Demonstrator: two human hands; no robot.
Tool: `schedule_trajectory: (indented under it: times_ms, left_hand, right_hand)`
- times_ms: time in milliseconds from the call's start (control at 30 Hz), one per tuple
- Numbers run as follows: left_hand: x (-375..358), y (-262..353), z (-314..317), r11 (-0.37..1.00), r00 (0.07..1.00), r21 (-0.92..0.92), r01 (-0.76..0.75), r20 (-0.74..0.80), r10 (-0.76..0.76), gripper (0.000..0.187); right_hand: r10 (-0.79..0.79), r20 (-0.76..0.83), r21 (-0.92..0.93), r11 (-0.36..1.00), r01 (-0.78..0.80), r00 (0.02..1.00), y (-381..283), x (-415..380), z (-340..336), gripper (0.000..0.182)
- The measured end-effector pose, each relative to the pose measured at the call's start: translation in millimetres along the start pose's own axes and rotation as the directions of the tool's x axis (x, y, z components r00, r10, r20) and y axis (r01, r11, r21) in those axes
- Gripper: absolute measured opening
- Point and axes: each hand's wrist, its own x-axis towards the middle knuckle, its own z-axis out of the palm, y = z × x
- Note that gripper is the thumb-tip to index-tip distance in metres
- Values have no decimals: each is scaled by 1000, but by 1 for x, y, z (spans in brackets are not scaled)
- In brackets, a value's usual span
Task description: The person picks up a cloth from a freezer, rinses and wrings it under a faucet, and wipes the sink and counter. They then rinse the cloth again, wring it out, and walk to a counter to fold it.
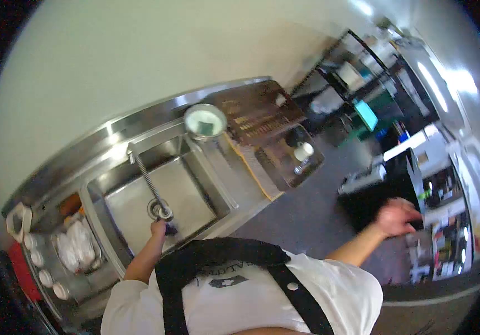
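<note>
My left hand is over the front of the steel sink, with its fingers closed around the dark handle of a faucet sprayer. A coiled metal hose runs from the sprayer back to the sink's rear edge. The drain shows just behind the sprayer. Away to the right, my right hand hangs in the air over the floor, slightly blurred, its fingers loosely apart and holding nothing.
Right of the sink are a round metal pot with a green sponge, a dark slotted mat and a tray with a white cup. Left of it stand white containers and a bagged bundle. Shelving rises behind.
</note>
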Motion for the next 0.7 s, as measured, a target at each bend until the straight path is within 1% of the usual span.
schedule_trajectory:
  times_ms: [33, 67, 100, 133, 167, 200, 233, 267, 300, 333, 367, 400, 433, 467, 500, 533, 567, 600, 633, 667, 700]
  left_hand:
    - [-7, 1, 7, 990, 997, -124, -59, 51, 66, 31]
    - [-9, -2, 7, 960, 987, -253, -119, 77, 142, 31]
    - [25, -23, 18, 959, 981, -214, -187, 1, 192, 30]
    - [53, -54, 21, 961, 972, -151, -233, -64, 226, 29]
    - [-18, 17, -1, 992, 999, -123, 0, 47, 6, 32]
    - [-6, 4, 7, 989, 998, -134, -58, -24, 55, 37]
    - [29, -34, 21, 935, 957, -204, -291, -60, 285, 42]
    - [-32, 23, 7, 903, 954, -316, -291, -30, 297, 43]
    - [-11, 3, 10, 843, 916, -420, -336, 61, 396, 38]
    - [-31, 12, 6, 721, 953, -684, -114, 129, 273, 35]
    - [-44, 25, -2, 713, 967, -692, -111, 91, 239, 35]
    - [-50, 34, -12, 806, 963, -583, -103, 146, 228, 40]
    - [-48, 30, -18, 883, 956, -461, -89, 210, 206, 46]
    - [-47, 22, -27, 821, 947, -570, -25, 250, 202, 44]
    - [-53, 25, -40, 817, 955, -576, -13, 235, 180, 44]
    - [-65, 37, -59, 610, 958, -776, 161, 272, 94, 42]
    - [-71, 41, -72, 329, 945, -896, 299, 326, 28, 40]
    - [-59, 22, -79, 265, 960, -933, 243, 270, 70, 43]
    - [-54, 16, -81, 254, 964, -937, 241, 262, 51, 43]
    - [-50, 11, -82, 162, 960, -955, 248, 265, 92, 46]
    - [-40, 1, -74, 84, 957, -960, 266, 274, 97, 48]
  right_hand:
    - [399, 182, 258, 862, -435, 899, 83, -39, -13, 44]
    - [717, 327, 391, 489, -779, 615, 166, -78, -26, 41]
    - [915, 26, 287, 380, -879, 404, 246, -144, -22, 32]
    - [1000, -30, -22, 1, -1000, 2, 301, -215, -9, 33]
    - [949, -5, -668, -237, -705, -314, 339, -263, 34, 36]
    - [920, 204, -893, 34, -450, -335, 376, -336, 23, 44]
    - [906, 305, -952, 302, -58, -293, 392, -364, 54, 52]
    - [920, 328, -945, 314, -97, -217, 418, -407, 57, 54]
    - [931, 338, -938, 320, -136, -140, 441, -448, 48, 56]
    - [915, 353, -933, 328, -149, -194, 459, -473, 44, 56]
    - [823, 403, -915, 359, -183, -401, 478, -494, 44, 56]
    - [749, 423, -905, 370, -208, -510, 487, -510, 44, 56]
    - [661, 436, -897, 373, -236, -611, 495, -525, 47, 56]
    - [632, 365, -931, 257, -260, -683, 499, -532, 45, 50]
    - [595, 295, -954, 139, -266, -748, 502, -536, 41, 45]
    - [739, 329, -931, 358, -71, -588, 499, -544, 24, 52]
    - [722, 331, -930, 360, -79, -607, 509, -573, 0, 52]
    - [787, 304, -948, 196, -250, -537, 524, -609, -30, 49]
    - [882, 292, -927, 165, -338, -371, 510, -598, -6, 42]
    - [944, 269, -889, 168, -426, -191, 496, -586, 20, 35]
    - [941, 267, -889, 158, -429, -207, 474, -562, 63, 35]
